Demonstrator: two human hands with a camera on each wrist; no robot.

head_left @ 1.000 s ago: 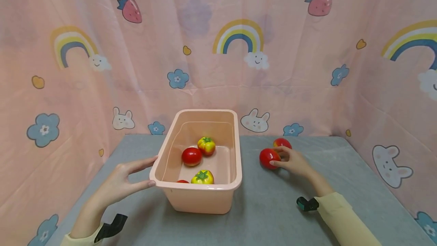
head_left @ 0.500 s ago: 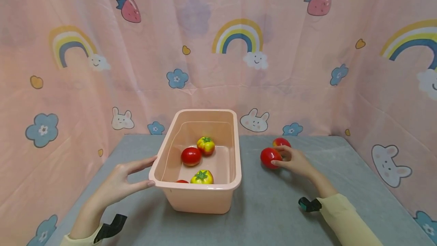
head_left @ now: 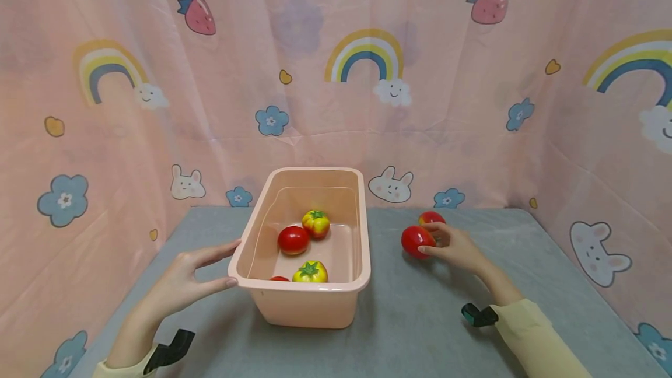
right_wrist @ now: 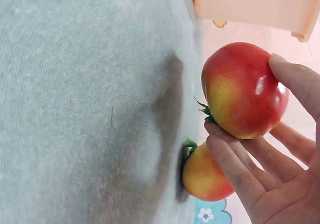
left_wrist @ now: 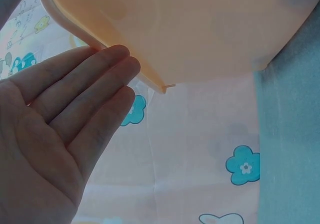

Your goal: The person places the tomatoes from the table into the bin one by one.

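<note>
My right hand (head_left: 455, 251) pinches a red tomato (head_left: 417, 242) between thumb and fingers, right of the bin. In the right wrist view this tomato (right_wrist: 242, 92) shows a yellow patch and green stem, and looks slightly raised off the table. A second tomato (right_wrist: 207, 174) sits behind it on the table, partly hidden by my fingers. The straight fingers and thumb of my left hand (head_left: 181, 282) touch the left rim of a peach plastic bin (head_left: 307, 308). Inside lie a red tomato (head_left: 293, 240), two yellow ones with green tops (head_left: 316, 224), and a red one mostly hidden by the front wall.
A grey cloth covers the table (head_left: 420, 331). Behind and at both sides hangs a pink curtain (head_left: 315, 150) printed with rainbows, rabbits and flowers. The bin stands mid-table, its raised walls between the two hands. A black wrist camera (head_left: 479, 315) sits by the right sleeve.
The right hand and its tomato have shifted slightly right and up. The left hand and the bin keep their places.
</note>
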